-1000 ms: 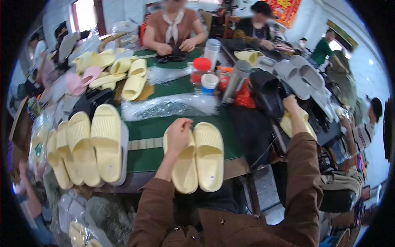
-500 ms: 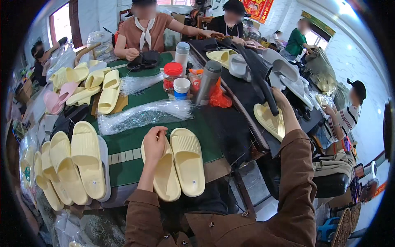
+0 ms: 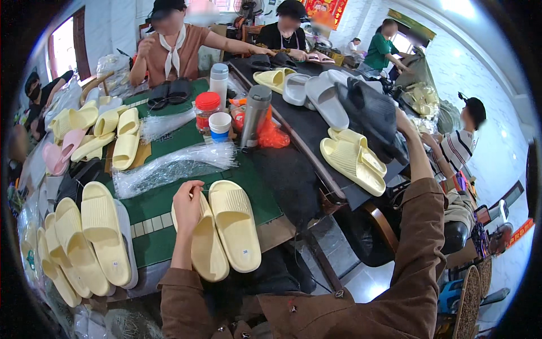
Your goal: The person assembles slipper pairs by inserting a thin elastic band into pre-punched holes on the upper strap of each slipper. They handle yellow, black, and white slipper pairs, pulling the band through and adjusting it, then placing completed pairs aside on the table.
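Observation:
A pair of pale yellow slippers (image 3: pixel 243 229) lies on the green mat in front of me. My left hand (image 3: pixel 187 206) rests over the left slipper's strap, fingers curled together. What they pinch, if anything, is too small to make out. Out to the right, my right hand (image 3: pixel 407 127) grips black slippers (image 3: pixel 370 107), smeared by motion, above the black tabletop. Just below them lies another pale yellow pair (image 3: pixel 353 161), partly overlapping. Grey slippers (image 3: pixel 327 101) sit beyond, to the left of the black ones.
A row of yellow slippers (image 3: pixel 104 237) leans at the left. Clear plastic fasteners (image 3: pixel 178 166) lie in a bundle on the mat. Behind stand a grey flask (image 3: pixel 257 113), paper cups (image 3: pixel 219 125) and a red-lidded jar (image 3: pixel 207 110). Several people work around the tables.
The black slippers in my right hand have swung, uncovering more of the yellow pair below. My left hand stays by its slipper. A person opposite has let go of black slippers and raised a hand.

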A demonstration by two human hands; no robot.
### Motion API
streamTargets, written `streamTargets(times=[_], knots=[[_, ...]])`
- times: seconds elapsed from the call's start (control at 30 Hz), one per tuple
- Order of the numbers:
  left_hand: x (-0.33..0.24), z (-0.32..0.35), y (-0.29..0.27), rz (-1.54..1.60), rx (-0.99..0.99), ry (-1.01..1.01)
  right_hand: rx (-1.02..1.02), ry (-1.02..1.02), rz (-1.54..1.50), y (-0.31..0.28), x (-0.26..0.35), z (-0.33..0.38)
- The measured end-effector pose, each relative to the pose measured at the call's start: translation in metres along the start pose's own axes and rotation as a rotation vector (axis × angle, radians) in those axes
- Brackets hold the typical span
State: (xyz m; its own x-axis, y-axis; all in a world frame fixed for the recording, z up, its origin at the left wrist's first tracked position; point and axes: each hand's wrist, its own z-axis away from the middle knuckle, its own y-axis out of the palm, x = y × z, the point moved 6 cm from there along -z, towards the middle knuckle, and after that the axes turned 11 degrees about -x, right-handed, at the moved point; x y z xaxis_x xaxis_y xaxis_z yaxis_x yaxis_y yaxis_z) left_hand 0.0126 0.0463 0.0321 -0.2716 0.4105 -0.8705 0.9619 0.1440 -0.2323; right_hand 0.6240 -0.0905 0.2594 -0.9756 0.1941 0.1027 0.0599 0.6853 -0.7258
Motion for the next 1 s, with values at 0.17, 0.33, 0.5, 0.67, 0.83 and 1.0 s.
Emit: streamTargets(times=[0.17,0.33,0.5,0.67,0.83,1.0], knots=[[0.001,0.0,-0.01,-0.065,-0.018,-0.008,0.07,0.28,0.216,0.044,0.005,0.019],[0.0,0.0,0.0,-0.03,-0.001,0.011,0.09,0.395,0.125,0.065,0.002,0.056],[-0.002,0.001,-0.008,-0.045,-0.014,0.0,-0.081,0.225,0.089,0.026,0.047,0.062],[0.003,0.001,-0.001,-0.038,-0.001,-0.003,0.133,0.125,-0.024,0.003,0.062,0.082],[0.002,0.0,-0.001,-0.017,-0.014,0.015,0.216,0.058,0.144,-0.011,0.092,0.087],[0.005,-0.001,-0.003,-0.022,-0.02,-0.004,0.377,0.038,0.337,-0.003,0.121,0.072]])
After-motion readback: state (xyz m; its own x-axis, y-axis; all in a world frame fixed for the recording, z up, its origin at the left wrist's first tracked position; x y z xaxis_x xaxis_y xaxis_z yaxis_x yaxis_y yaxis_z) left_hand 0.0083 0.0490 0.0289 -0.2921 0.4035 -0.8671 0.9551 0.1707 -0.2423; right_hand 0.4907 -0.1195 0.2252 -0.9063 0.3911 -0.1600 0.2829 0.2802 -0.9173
